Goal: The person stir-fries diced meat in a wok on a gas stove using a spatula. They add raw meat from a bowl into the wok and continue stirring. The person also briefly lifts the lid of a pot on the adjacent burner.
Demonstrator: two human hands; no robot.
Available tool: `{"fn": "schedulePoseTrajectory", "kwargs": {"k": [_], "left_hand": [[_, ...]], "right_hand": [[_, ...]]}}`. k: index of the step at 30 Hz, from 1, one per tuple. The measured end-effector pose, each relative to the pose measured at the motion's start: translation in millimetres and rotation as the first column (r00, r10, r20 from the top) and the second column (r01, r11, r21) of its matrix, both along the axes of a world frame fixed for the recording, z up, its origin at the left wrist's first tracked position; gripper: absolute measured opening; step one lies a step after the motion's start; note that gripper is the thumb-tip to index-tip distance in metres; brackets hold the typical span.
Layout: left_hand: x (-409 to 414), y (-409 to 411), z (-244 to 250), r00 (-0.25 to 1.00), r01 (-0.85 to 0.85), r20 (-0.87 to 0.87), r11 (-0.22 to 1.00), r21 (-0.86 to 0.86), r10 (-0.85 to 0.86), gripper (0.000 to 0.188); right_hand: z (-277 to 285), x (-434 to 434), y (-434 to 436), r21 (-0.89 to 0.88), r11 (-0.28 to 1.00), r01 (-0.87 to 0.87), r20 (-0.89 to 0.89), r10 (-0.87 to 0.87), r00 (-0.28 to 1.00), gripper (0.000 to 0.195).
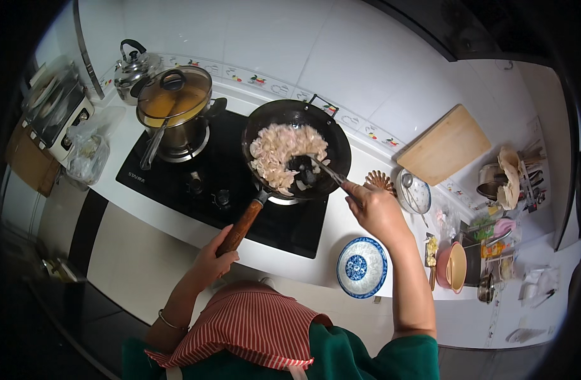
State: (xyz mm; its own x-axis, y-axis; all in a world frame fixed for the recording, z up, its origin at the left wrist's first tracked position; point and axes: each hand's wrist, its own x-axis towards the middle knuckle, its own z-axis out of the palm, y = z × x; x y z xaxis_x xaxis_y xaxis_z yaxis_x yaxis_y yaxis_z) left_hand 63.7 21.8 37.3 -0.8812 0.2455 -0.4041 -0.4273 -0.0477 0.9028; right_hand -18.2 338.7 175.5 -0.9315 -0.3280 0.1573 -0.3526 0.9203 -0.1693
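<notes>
My left hand grips the wooden handle of a dark wok, which sits over the right burner. Sliced pale meat fills much of the wok's left and upper part, with a few loose pieces at the lower right. In my right hand is a metal spatula, its head among the meat at the wok's right side. Just behind that hand stands a brown scalloped holder or dish, partly covered by the hand. A blue-and-white patterned plate lies on the counter below my right forearm.
A glass-lidded steel pot stands on the left burner of the black cooktop, a utensil across its front. Behind it is a steel kettle. A cutting board leans by the wall, near a bowl with a ladle and a pink basin.
</notes>
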Motion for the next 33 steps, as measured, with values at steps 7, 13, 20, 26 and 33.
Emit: {"fn": "schedulePoseTrajectory", "kwargs": {"k": [7,13,20,26,33], "left_hand": [[2.5,-4.8,-4.9,0.999,0.034,-0.009,0.999,-0.035,-0.034,0.069],[-0.3,-0.6,1.6,0.999,0.031,-0.005,0.999,-0.012,-0.031,0.069],[3.3,-4.3,-3.1,1.0,0.02,0.0,0.999,-0.029,-0.02,0.07],[1.2,-1.0,0.3,1.0,0.024,0.01,0.999,-0.024,-0.024,0.07],[2.8,-4.5,0.5,1.0,0.014,0.011,1.0,-0.026,-0.014,0.07]], "right_hand": [[62.5,12.3,-10.6,-0.114,0.993,0.001,0.025,0.002,1.0,0.016],[9.5,-12.7,-32.4,-0.022,0.999,-0.023,-0.04,0.022,0.999,0.02],[80.5,-9.7,0.5,0.094,0.995,-0.012,0.133,0.0,0.991,0.024],[33.2,-27.0,11.6,0.023,0.994,0.109,0.25,-0.111,0.962,0.028],[50.5,-30.3,3.4,-0.194,0.946,0.26,0.176,-0.227,0.958,0.022]]}}
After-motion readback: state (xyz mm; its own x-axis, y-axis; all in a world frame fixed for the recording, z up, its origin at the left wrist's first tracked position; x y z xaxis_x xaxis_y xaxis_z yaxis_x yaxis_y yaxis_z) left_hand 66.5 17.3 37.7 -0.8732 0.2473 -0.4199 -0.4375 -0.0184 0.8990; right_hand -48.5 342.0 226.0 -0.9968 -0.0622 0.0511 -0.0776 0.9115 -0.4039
